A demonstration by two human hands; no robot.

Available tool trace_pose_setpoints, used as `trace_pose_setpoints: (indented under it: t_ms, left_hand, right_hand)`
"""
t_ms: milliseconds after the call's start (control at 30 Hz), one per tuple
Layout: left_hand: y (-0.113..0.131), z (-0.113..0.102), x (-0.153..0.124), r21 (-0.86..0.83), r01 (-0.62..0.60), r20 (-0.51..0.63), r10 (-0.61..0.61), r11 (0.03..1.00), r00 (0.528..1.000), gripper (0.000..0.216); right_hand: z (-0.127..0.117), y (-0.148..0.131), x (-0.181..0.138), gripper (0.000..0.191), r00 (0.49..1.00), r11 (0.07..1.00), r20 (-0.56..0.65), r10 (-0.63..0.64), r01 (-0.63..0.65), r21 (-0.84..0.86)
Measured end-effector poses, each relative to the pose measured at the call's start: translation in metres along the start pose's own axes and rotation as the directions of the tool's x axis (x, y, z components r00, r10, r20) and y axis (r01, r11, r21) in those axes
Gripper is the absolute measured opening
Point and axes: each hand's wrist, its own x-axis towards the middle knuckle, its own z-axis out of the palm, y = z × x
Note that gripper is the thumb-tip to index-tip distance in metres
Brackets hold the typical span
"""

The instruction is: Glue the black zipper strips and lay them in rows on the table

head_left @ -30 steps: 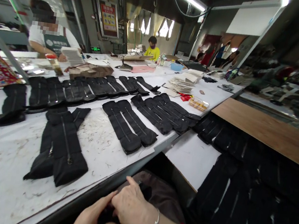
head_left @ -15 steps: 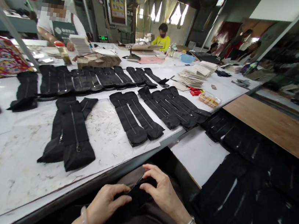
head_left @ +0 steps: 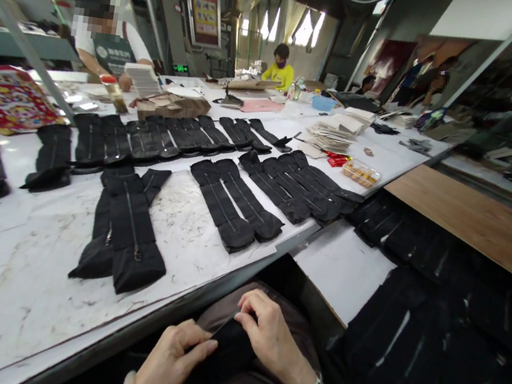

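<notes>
Both of my hands rest in my lap, below the near edge of the white table [head_left: 23, 286]. My left hand [head_left: 167, 364] and my right hand [head_left: 268, 337] are closed on a black fabric piece [head_left: 221, 355] held between them. The right fingers pinch its upper edge; the left fingers press on its lower left side. A silver bangle circles my right wrist. On the table just ahead lies a black zippered fabric piece [head_left: 129, 231], and two more black pieces [head_left: 235, 205] lie to its right.
Rows of black zippered pieces [head_left: 294, 188] cover the table and a lower surface at right [head_left: 429, 343]. A wooden board [head_left: 475, 220] lies at right. A person in a green apron [head_left: 107, 47] works at the far left; another in yellow [head_left: 280, 71] sits at the back.
The view has tipped down and my hands have shifted in my lap. My right fingers have moved to pinch the top edge of the black piece; my left hand has slid up onto it.
</notes>
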Motion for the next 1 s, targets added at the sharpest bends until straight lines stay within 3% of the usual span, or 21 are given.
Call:
trace_pose_setpoints:
  t_ms: [100, 233, 433, 567, 667, 833, 933, 1000]
  left_hand:
    - [-0.003, 0.001, -0.001, -0.043, 0.004, -0.034, -0.005, 0.999, 0.999, 0.030]
    - [0.004, 0.008, 0.007, -0.213, 0.037, -0.067, -0.053, 0.976, 0.996, 0.032]
    - [0.022, 0.009, 0.023, -0.526, 0.102, 0.012, -0.112, 0.845, 0.994, 0.038]
    - [0.025, 0.001, 0.022, -0.591, 0.131, 0.012, -0.153, 0.796, 0.988, 0.043]
    - [0.026, -0.003, 0.019, -0.637, 0.165, 0.046, -0.176, 0.753, 0.983, 0.043]
    - [0.032, -0.008, 0.018, -0.676, 0.191, 0.082, -0.185, 0.712, 0.979, 0.044]
    - [0.035, -0.011, 0.018, -0.685, 0.178, 0.073, -0.177, 0.707, 0.981, 0.042]
    - [0.037, -0.013, 0.019, -0.685, 0.167, 0.066, -0.168, 0.709, 0.984, 0.040]
  right_hand:
    - [0.002, -0.005, 0.000, 0.027, 1.000, 0.999, 0.001, -0.026, 0.026, -0.033]
    - [0.003, -0.012, 0.001, 0.028, 0.999, 0.998, 0.019, -0.030, 0.031, -0.051]
    - [0.003, -0.011, 0.000, 0.023, 0.999, 0.999, -0.045, -0.028, 0.030, 0.042]
    - [0.002, -0.005, -0.008, 0.023, 0.985, 0.990, -0.136, -0.106, 0.118, 0.081]
    - [0.003, -0.002, -0.013, 0.020, 0.948, 0.967, -0.194, -0.251, 0.255, -0.008]
    - [0.006, -0.002, -0.014, 0.017, 0.895, 0.911, -0.181, -0.408, 0.385, -0.149]
    - [0.006, -0.005, -0.011, 0.017, 0.884, 0.902, -0.185, -0.428, 0.408, -0.140]
    - [0.004, -0.009, -0.008, 0.018, 0.913, 0.928, -0.170, -0.372, 0.362, -0.086]
